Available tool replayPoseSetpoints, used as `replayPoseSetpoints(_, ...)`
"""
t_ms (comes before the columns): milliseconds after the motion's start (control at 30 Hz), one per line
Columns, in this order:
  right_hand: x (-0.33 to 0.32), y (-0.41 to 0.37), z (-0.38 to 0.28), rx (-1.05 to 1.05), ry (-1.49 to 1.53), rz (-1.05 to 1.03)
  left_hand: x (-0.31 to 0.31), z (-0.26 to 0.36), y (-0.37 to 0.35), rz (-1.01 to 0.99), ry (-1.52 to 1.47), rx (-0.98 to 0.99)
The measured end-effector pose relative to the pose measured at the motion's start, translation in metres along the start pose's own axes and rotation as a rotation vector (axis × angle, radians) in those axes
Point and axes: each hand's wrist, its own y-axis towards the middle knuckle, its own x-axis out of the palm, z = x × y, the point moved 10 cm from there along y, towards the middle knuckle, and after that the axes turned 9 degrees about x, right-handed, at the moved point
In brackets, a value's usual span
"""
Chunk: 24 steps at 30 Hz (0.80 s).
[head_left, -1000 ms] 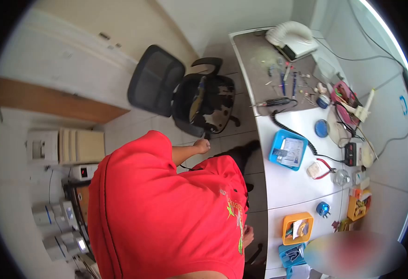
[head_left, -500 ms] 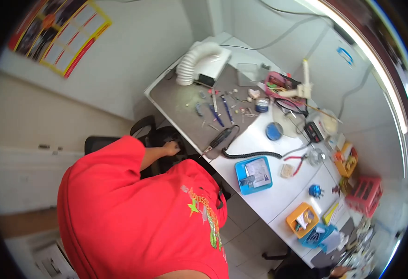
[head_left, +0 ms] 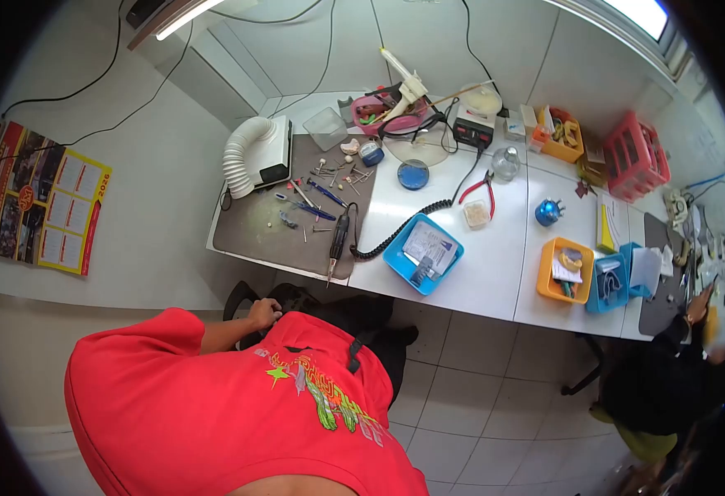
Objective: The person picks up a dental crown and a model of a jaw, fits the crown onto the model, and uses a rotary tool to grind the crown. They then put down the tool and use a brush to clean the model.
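Observation:
My left hand [head_left: 265,313] is low beside my lap, next to a black chair [head_left: 243,298]. Its fingers look curled, and whatever lies under them is hidden. My right hand is out of view; only part of that arm shows at the bottom edge. On the desk in front of me lie a black handpiece [head_left: 338,241] with a coiled cord, small rotary bits [head_left: 323,172] and blue-handled tools [head_left: 326,194]. A blue tray [head_left: 391,258] with a card and papers stands at the desk's front edge.
A white suction hose [head_left: 237,155] stands at the back left. Red-handled pliers [head_left: 488,195], a glass bottle [head_left: 505,164], a yellow tray [head_left: 547,285] and a red basket [head_left: 637,157] occupy the desk. A co-worker in black [head_left: 648,388] sits at the right.
My view has turned to the right, bringing the co-worker and more of the right-hand desk into sight. My left hand stays low beside the chair.

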Motion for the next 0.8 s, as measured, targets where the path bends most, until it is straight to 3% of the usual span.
replayPoseSetpoints(67,0.006,-0.010,0.006,0.021,0.013,0.013,-0.001,-0.009,0.002,0.109,0.167,0.096)
replayPoseSetpoints(267,0.029,-0.025,0.010,0.048,0.034,0.046,0.011,-0.021,0.005,0.007,0.153,0.087)
replayPoseSetpoints(467,0.052,-0.037,0.001,0.093,0.034,0.085,0.005,-0.024,0.017,0.052,0.173,0.111)
replayPoseSetpoints(600,0.068,-0.046,-0.011,0.150,0.030,0.107,0.010,-0.063,0.064,-0.003,0.339,0.114)
replayPoseSetpoints(667,0.073,-0.052,-0.014,0.170,0.011,0.114,0.013,-0.098,0.080,-0.012,0.389,-0.031)
replayPoseSetpoints(700,0.076,-0.055,-0.016,0.185,0.004,0.115,0.014,-0.107,0.094,-0.029,0.388,-0.024)
replayPoseSetpoints(767,0.081,-0.061,-0.021,0.220,-0.004,0.117,0.041,-0.151,0.114,-0.471,0.556,-0.213)
replayPoseSetpoints(800,0.084,-0.065,-0.027,0.244,-0.008,0.126,0.031,-0.148,0.128,-0.305,0.636,-0.134)
